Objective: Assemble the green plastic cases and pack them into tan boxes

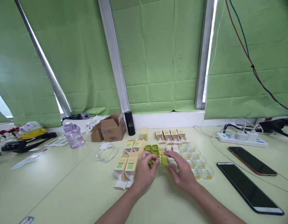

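Observation:
My right hand (pixel 182 171) grips a small green plastic cup (pixel 164 160) between thumb and fingers, with its side facing my left hand. Close beside it, my left hand (pixel 146 170) is closed in a pinch; whatever is between its fingertips is too small to make out. Just beyond the left fingers stand several more green cups (pixel 155 147) in rows. Small yellow pieces (pixel 161 149) lie between these and some pale pink rounded pieces (pixel 174 147), partly hidden by my right hand. Clear plastic covers (pixel 207 170) with yellow spots inside are grouped right of that hand.
Tan cartons with green labels stand left (pixel 130 165) and at the back (pixel 174 137). Two phones (pixel 248 186) and a power strip (pixel 242 139) lie right. Further left are a coiled charger cable (pixel 107 152), a purple bottle (pixel 73 135), a cardboard box (pixel 113 127) and a black cylinder (pixel 129 123).

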Demonstrator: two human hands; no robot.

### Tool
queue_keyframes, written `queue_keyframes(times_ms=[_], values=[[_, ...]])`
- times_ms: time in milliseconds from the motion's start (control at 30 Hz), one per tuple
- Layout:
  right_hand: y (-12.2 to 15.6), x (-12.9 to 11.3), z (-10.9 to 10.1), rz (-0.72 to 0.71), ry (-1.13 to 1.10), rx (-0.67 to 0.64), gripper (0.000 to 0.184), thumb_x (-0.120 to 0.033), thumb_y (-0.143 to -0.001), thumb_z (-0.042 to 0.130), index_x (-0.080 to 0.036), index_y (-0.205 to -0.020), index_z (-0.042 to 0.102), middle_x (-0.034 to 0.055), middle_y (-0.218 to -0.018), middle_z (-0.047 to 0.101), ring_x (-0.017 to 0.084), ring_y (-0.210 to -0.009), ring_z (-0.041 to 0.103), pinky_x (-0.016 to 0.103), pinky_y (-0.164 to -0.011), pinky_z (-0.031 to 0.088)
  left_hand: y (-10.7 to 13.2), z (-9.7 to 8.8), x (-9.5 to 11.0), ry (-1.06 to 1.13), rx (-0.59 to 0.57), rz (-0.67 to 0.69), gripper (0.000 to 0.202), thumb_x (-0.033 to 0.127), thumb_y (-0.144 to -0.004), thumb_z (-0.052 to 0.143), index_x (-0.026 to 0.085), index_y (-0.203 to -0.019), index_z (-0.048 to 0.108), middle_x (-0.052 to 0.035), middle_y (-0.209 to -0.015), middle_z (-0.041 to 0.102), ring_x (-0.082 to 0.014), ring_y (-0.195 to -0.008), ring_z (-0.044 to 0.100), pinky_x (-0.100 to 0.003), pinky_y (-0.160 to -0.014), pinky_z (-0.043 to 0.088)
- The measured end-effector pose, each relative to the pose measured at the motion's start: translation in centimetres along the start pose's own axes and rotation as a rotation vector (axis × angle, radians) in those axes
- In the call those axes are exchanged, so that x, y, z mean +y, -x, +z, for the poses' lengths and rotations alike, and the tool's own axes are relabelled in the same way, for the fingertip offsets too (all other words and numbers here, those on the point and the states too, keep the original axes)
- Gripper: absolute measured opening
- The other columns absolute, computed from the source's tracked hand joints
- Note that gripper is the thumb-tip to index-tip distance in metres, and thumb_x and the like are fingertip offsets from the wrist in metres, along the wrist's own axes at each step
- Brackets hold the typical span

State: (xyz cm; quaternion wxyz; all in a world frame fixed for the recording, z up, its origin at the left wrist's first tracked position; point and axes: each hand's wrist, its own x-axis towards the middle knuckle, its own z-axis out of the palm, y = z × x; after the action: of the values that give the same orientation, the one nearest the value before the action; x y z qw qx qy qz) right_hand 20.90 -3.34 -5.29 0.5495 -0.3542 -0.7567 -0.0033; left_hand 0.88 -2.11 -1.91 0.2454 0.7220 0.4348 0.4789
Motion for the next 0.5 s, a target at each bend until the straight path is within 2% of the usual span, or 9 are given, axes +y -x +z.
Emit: queue_keyframes(times_ms=[300,500], values=[[0.03,0.01,0.05,0.011,-0.002,-0.002,0.052,-0.013,-0.093,0.057,-0.026,-0.143,0.054,0.0108,-0.136,0.072,0.03,-0.131,0.067,0.052,-0.107,0.061,-0.08,-0.26,-0.17,-0.022,0.026,0.017,0.021,0.038,-0.098,0.06,0.021,-0.088,0.067,-0.008,-0.102,0.059,-0.0257,-0.1,0.062,-0.042,-0.093,0.053],[-0.19,-0.14,-0.32,0.029,0.023,-0.006,0.054,-0.014,-0.094,0.056,-0.026,-0.146,0.051,0.0116,-0.138,0.069,0.032,-0.135,0.064,0.053,-0.11,0.058,-0.21,-0.5,-0.35,-0.022,0.106,0.029,0.021,0.037,-0.099,0.058,0.021,-0.088,0.065,-0.0083,-0.102,0.058,-0.0251,-0.098,0.062,-0.041,-0.092,0.054]])
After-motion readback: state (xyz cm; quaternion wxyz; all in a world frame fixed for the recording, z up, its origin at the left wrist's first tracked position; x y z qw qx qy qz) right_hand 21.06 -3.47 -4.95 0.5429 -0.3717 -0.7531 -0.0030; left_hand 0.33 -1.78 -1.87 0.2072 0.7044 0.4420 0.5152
